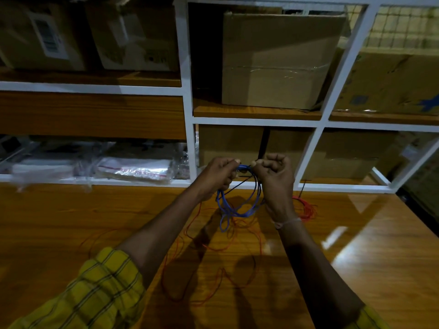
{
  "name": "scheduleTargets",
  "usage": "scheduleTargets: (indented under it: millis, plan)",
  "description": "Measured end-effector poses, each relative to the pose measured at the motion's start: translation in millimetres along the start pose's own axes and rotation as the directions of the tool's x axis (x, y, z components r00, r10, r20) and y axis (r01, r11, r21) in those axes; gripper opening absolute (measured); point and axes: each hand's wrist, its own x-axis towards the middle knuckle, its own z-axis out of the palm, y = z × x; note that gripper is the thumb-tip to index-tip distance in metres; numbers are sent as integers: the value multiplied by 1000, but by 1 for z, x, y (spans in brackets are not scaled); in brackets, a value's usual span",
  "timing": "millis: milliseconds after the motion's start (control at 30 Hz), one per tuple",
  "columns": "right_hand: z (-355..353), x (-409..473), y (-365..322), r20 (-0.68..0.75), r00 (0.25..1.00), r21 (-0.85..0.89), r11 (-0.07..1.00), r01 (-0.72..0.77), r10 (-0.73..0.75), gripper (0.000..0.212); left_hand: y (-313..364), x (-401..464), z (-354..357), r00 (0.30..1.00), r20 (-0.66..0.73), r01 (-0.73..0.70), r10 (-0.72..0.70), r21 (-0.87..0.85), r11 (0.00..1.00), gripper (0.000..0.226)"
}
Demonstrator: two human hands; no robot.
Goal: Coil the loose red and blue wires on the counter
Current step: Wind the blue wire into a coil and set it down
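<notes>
Between both hands (pixel 219 173), blue coil (pixel 234 205) hangs.

- Loose red wire (pixel 209 248) sprawls over the counter (pixel 71 222) under both forearms.
- The white shelf frame (pixel 190 103) with cardboard boxes (pixel 273 62) closes the back.
- Bare counter lies left and right.

the blue wire (pixel 234 205) is gathered into a loose coil of several loops, its top bunched between the left hand (pixel 219 173) and the right hand (pixel 275 173), both pinching it; the loops hang below the hands, one narrow loop drooping lowest. the red wire (pixel 213 245) is thin and uncoiled, sprawled in open curves on the counter (pixel 71 222) beneath both hands and forearms, with a tighter red bunch just right of the right wrist.
</notes>
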Motion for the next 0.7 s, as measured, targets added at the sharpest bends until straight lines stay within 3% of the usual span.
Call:
scheduleTargets:
  millis: [133,267,533,700]
  plan:
    - [0,-12,6,94,969,-238,940,243,-227,17,3,2,0,1000,-15,14,-15,-76,997,22]
    - [-1,-20,16,152,897,-449,779,437,-416,8,5,5,1,999,-19,27,-30,-128,991,20]
    - [2,-21,10,140,832,-564,648,512,-536,9,4,7,1,997,-18,74,-77,-127,989,27]
    - [1,-19,13,210,810,-597,584,549,-547,8,7,7,4,997,-12,70,-72,-125,990,29]
